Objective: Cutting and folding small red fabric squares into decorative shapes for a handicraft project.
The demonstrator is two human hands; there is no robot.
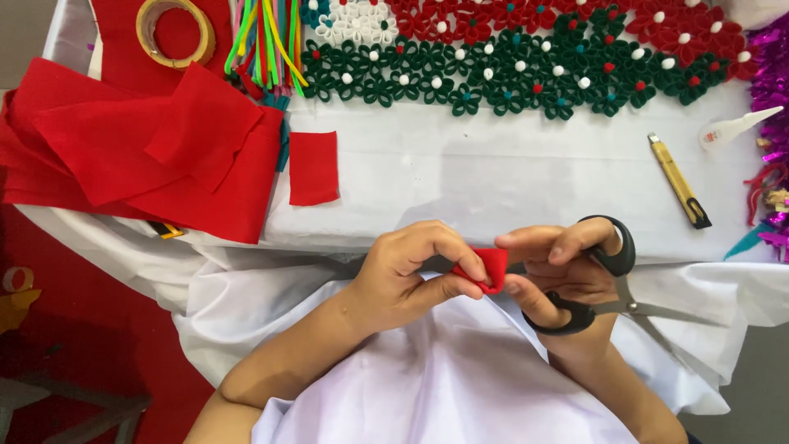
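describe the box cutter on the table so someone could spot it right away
Start at the white table, on its right side below the band of green and red flowers. The box cutter lies there slanted: slim, yellow, black-tipped, unlike the white glue bottle nearby.

- The small red felt piece is mostly covered by the fingers of the left hand and right hand; its full shape cannot be told
- The scissors have their handle loops partly hidden by the right hand's fingers; the blades look closed, though the tips blur against the white cloth
- The tape roll is cut off by the top edge; so are the pipe cleaners
- The flower mat runs out of the top edge
- The purple tinsel is cut off at the right edge
- The yellow-black object is largely hidden under the red felt sheets; its kind cannot be told
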